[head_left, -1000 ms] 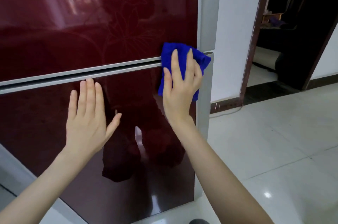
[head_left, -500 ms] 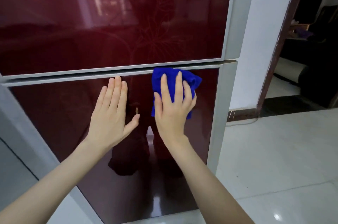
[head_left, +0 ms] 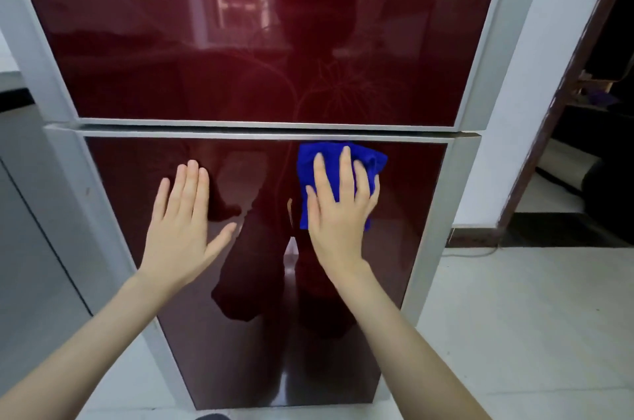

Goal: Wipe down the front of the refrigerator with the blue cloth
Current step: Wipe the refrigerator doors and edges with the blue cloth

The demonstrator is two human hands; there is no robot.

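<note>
Our right hand (head_left: 339, 210), fingers spread, presses the cloth (head_left: 308, 158) flat on the lower door (head_left: 240, 316), top right. Our left hand (head_left: 182, 227) lies flat beside it, fingers together. We judge most of the door is left to wipe.

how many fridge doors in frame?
2. The upper door fills the top of the view; the lower door is beneath it, with the blue cloth pressed near its top edge. Any higher door would be out of frame.

Pale glossy tile floor (head_left: 514, 333); dark-red refrigerator (head_left: 260, 351) stands on it; thin cable (head_left: 470, 254) lies by wall base.
</note>
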